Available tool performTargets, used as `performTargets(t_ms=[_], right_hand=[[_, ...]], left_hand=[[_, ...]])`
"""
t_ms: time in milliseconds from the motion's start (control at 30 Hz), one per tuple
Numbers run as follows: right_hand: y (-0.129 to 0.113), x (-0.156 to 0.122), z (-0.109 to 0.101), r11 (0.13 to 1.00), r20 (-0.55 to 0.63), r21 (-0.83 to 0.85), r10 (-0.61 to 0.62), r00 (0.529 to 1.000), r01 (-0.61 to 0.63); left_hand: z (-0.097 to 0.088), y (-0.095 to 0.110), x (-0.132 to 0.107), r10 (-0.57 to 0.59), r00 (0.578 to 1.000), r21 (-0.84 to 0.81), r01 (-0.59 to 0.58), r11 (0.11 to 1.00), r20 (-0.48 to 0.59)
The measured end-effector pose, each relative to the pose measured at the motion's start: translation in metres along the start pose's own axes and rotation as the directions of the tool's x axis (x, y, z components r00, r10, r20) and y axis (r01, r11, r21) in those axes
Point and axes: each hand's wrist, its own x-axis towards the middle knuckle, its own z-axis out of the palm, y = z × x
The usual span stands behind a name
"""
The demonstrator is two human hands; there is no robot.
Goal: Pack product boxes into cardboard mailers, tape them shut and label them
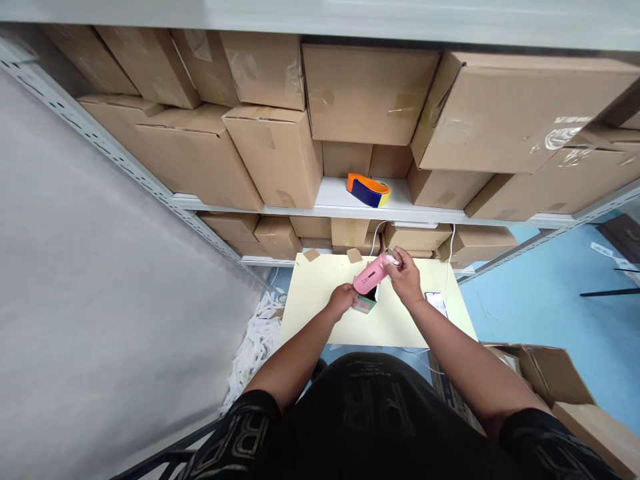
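Observation:
Over a small pale yellow table (320, 300) both my hands work on a pink oblong device (369, 275). My right hand (404, 275) is closed round its upper end, near a white tip. My left hand (343, 299) grips its lower end, where a small green box (364, 305) sits on the table underneath. Whether the pink device rests in the green box I cannot tell.
A white label or phone (436, 301) lies at the table's right. Two cardboard scraps (311, 254) lie at its far edge. Shelves ahead hold several cardboard boxes (270, 150) and a tape dispenser (369, 189). White paper strips (255, 340) litter the floor left; open cartons (545, 380) stand right.

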Motion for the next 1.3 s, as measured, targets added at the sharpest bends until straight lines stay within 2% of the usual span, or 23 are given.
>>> performTargets(t_ms=[100,300,500,600,633,700,800,833,900,967,1100,1133,1200,1300], right_hand=[[0.011,-0.008,-0.009,0.988,0.046,-0.150,-0.026,0.999,0.033],[0.037,-0.024,-0.022,0.880,0.196,-0.418,-0.155,0.968,0.226],[0.085,-0.034,-0.017,0.688,0.416,-0.580,-0.209,0.885,0.435],[0.095,-0.041,-0.022,0.653,0.508,-0.572,-0.194,0.839,0.497],[0.095,-0.043,-0.025,0.659,0.509,-0.566,-0.193,0.839,0.495],[0.096,-0.047,-0.034,0.692,0.432,-0.567,-0.211,0.877,0.446],[0.101,-0.050,-0.049,0.759,0.277,-0.563,-0.200,0.940,0.328],[0.104,-0.051,-0.053,0.773,0.287,-0.549,-0.182,0.940,0.317],[0.112,-0.054,-0.056,0.782,0.379,-0.521,-0.148,0.914,0.342],[0.120,-0.057,-0.054,0.766,0.446,-0.520,-0.133,0.885,0.378],[0.129,-0.060,-0.042,0.727,0.425,-0.580,-0.115,0.898,0.367],[0.130,-0.060,-0.040,0.728,0.419,-0.583,-0.111,0.901,0.361],[0.130,-0.059,-0.038,0.739,0.409,-0.580,-0.102,0.907,0.344],[0.131,-0.055,-0.038,0.769,0.379,-0.563,-0.085,0.922,0.302]], left_hand=[[0.000,-0.006,-0.001,-0.015,1.000,-0.072,0.015,0.997,0.000],[0.011,-0.010,-0.009,-0.001,1.000,-0.121,0.005,0.993,0.030],[0.020,-0.012,-0.012,0.021,0.999,-0.083,-0.017,0.996,0.049],[0.022,-0.011,-0.012,0.041,0.997,-0.033,-0.040,0.999,0.061],[0.022,-0.010,-0.013,0.053,0.997,-0.013,-0.052,0.999,0.055],[0.021,-0.007,-0.014,0.087,0.996,0.029,-0.088,0.996,0.018],[0.020,-0.002,-0.017,0.259,0.965,0.155,-0.252,0.955,-0.026],[0.019,0.000,-0.017,0.339,0.941,0.203,-0.333,0.921,0.008],[0.019,0.003,-0.015,0.450,0.885,0.285,-0.465,0.838,0.122],[0.019,0.009,-0.007,0.447,0.879,0.357,-0.477,0.803,0.168],[0.016,0.031,0.017,0.319,0.947,0.452,-0.299,0.841,0.032],[0.015,0.038,0.023,0.285,0.957,0.456,-0.275,0.846,0.048],[0.013,0.051,0.028,0.244,0.958,0.477,-0.286,0.831,0.150],[0.008,0.057,0.021,0.325,0.912,0.504,-0.410,0.761,0.251]])
